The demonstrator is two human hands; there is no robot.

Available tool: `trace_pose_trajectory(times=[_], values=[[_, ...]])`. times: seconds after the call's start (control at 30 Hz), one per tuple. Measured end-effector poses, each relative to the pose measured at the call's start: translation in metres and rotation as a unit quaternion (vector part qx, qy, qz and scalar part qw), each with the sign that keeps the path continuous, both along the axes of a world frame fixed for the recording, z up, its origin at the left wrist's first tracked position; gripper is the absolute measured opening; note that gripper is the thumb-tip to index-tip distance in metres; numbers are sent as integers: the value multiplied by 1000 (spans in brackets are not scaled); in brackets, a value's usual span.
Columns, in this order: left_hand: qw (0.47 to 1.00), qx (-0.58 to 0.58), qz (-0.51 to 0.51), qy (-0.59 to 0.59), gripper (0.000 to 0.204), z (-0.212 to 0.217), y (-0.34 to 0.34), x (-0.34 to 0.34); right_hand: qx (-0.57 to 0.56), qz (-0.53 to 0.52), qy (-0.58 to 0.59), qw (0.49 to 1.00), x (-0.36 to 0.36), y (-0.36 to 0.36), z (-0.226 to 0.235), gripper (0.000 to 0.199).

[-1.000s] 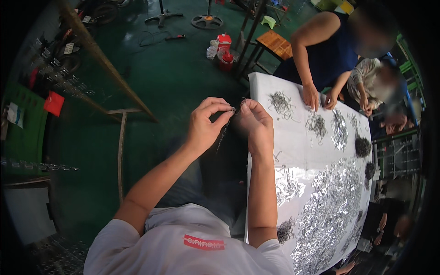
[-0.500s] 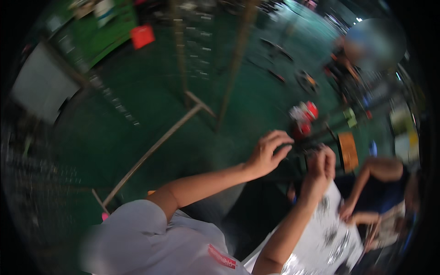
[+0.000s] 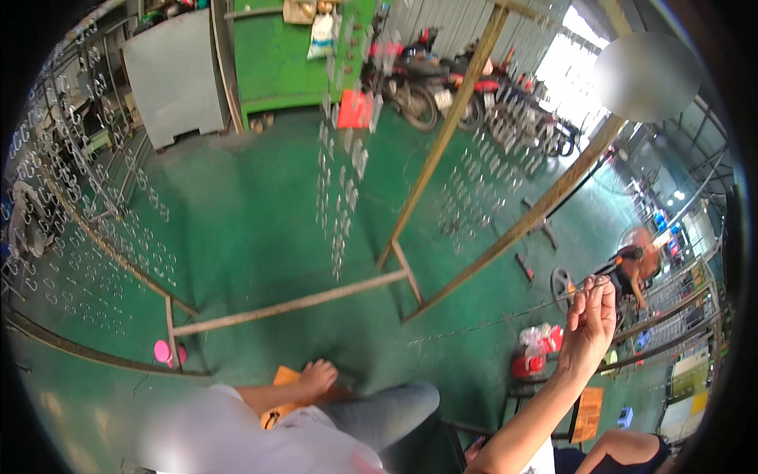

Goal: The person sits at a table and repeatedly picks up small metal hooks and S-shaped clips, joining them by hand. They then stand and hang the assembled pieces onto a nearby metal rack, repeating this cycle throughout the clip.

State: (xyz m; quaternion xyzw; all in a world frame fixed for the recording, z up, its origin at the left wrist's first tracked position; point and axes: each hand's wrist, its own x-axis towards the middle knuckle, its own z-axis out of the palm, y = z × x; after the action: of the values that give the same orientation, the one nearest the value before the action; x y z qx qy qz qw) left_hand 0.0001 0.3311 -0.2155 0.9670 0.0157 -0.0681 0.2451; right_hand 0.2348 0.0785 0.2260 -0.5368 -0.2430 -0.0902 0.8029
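My right hand (image 3: 588, 320) is raised at the right, fingers pinched together on a thin dark chain-like strand (image 3: 505, 318). The strand stretches from the fingertips down to the left over the green floor, and its exact kind is too fine to make out. Low in the picture, my left hand (image 3: 318, 380) is beside my jeans-clad leg and an orange object (image 3: 286, 376). Its fingers look loosely apart, with nothing seen in them.
A wooden frame (image 3: 300, 304) stands ahead, with upright posts and rows of small metal hooks (image 3: 339, 213) hanging around it. More hooks (image 3: 87, 189) hang at the left. Red containers (image 3: 530, 365) and a wooden stool (image 3: 587, 413) are at the right, near another person's arm (image 3: 624, 452).
The view has swung up and left. My right hand has risen away from the white sheet with the strand trailing from it. My left hand has dropped from beside it to near my leg.
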Motion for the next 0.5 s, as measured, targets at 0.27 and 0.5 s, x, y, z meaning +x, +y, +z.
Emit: trace_pose_trajectory(times=[0.27, 0.5], values=[[999, 6, -45, 29, 47, -58, 10, -43, -28, 72, 27, 997, 21, 72, 83, 20], [997, 42, -66, 19, 54, -83, 9, -45, -18, 230, -30, 972, 39, 140, 136, 23]])
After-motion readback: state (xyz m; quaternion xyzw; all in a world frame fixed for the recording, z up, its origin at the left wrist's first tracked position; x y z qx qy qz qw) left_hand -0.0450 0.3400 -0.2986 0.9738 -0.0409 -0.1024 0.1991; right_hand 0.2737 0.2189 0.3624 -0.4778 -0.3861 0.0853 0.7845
